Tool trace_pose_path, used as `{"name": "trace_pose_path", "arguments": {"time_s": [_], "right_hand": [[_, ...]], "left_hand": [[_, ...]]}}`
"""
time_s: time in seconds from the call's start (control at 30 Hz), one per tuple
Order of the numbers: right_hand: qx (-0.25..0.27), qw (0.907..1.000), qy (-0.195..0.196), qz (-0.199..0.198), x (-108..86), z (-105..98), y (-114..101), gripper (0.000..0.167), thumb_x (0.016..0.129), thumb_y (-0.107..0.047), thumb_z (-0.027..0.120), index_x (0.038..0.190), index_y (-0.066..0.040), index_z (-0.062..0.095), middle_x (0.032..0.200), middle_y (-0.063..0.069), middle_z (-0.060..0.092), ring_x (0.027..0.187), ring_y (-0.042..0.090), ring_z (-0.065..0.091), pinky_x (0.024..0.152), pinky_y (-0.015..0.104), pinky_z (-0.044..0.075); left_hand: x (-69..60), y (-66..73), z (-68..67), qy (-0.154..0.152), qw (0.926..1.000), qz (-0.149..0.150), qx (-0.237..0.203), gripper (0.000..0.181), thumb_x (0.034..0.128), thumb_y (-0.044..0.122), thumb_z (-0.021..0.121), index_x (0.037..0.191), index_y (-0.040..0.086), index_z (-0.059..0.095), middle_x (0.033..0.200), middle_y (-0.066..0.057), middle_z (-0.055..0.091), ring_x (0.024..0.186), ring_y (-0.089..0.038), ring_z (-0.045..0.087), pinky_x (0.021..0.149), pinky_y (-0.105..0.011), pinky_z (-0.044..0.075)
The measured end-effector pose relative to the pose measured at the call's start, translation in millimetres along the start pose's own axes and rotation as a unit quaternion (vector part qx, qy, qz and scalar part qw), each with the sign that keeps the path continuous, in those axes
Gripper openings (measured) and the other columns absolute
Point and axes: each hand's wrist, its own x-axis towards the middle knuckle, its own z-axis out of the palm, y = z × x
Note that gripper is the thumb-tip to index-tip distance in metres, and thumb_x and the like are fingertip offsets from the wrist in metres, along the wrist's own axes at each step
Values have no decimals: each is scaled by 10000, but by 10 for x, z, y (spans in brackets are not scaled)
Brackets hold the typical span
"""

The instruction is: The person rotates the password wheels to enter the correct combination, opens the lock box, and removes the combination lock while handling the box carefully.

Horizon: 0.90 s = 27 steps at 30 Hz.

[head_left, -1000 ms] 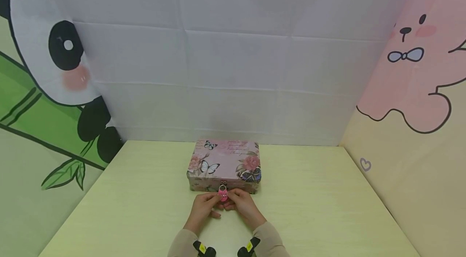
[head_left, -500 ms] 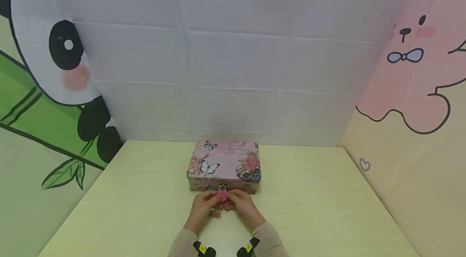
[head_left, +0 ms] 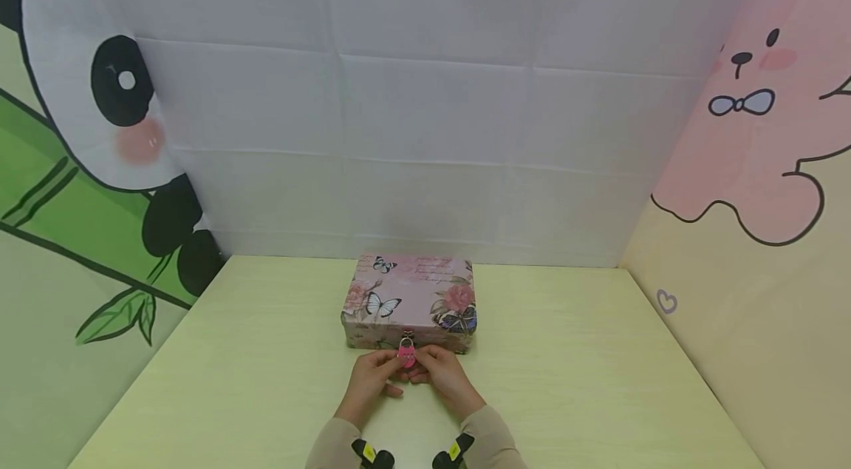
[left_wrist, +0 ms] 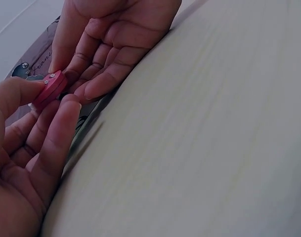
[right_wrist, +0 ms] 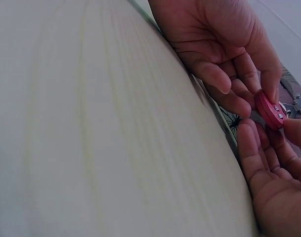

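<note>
A pink padlock (head_left: 407, 355) hangs by its shackle at the clasp on the front of a flowered, butterfly-patterned box (head_left: 412, 292), whose lid is down. From the left, the left hand (head_left: 368, 384) pinches the padlock between thumb and fingers. The right hand (head_left: 448, 379) pinches it from the other side. In the left wrist view both thumbs lie on the face of the padlock (left_wrist: 50, 89), with fingers curled behind it. Small dials show on the padlock (right_wrist: 272, 109) in the right wrist view; their digits are too small to read.
The box stands on a pale yellow table (head_left: 565, 351), near its back edge. A white sheet (head_left: 425, 114) hangs behind. Panda artwork (head_left: 86, 107) covers the left wall, and a pink animal figure (head_left: 751, 151) is on the right wall.
</note>
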Motion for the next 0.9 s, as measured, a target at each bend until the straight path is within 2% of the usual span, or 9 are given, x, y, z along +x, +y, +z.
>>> {"name": "trace_pose_path", "arguments": {"time_s": [0.63,0.9], "right_hand": [[25,10000,48,-54,11,4,21,251,1032,-40,486,1057,188,589,829,27,631,700,112,607,643,209,569],[65,9999,38,-72,23,1,23,235,1028,-35,495,1036,176,597,810,20,628,692,102,608,640,198,567]], "left_hand": [[-1,2,30,96,9998,3,194,282,963,85,624,1067,-176,649,720,-54,676,568,-121,642,457,-272,573],[-5,1,24,116,9998,23,-133,290,961,85,639,1065,-186,632,745,-59,688,614,-122,651,485,-268,582]]}}
